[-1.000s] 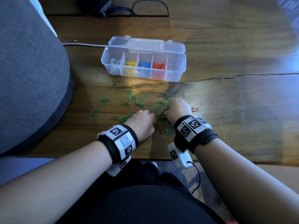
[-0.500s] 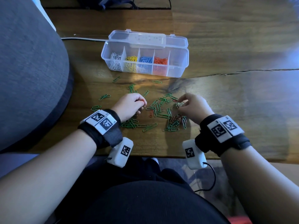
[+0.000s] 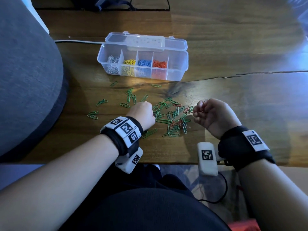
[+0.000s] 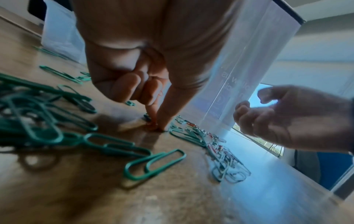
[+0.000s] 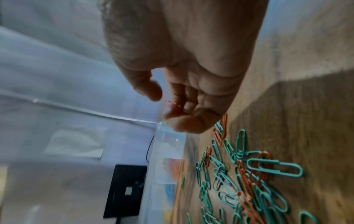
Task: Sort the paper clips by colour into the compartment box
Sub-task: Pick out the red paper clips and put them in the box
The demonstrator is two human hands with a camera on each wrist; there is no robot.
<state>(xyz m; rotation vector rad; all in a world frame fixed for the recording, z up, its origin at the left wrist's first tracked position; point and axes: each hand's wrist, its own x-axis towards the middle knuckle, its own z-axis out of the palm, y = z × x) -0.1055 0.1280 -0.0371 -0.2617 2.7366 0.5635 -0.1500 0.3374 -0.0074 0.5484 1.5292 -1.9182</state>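
Observation:
A clear compartment box (image 3: 177, 64) stands open, holding white, yellow, blue and orange clips in separate sections; its rightmost section looks empty. Green paper clips (image 3: 164, 120) lie scattered in front of it, with a few orange ones (image 3: 175, 123) mixed in. My left hand (image 3: 152, 112) is down at the pile's left edge. In the left wrist view the left hand's (image 4: 155, 127) thumb and forefinger pinch something orange on the table. My right hand (image 3: 196, 110) hovers right of the pile, fingers curled round orange clips (image 5: 175, 107).
A large grey cushion (image 3: 25, 80) fills the left side. A white cable (image 3: 78, 41) runs behind the box. The table's front edge (image 3: 166, 161) is just below my wrists. A crack (image 3: 250, 74) crosses the wooden top on the right.
My hands, close together over the pile a second ago, have drawn apart. The right hand has lifted off the table to the right with orange clips.

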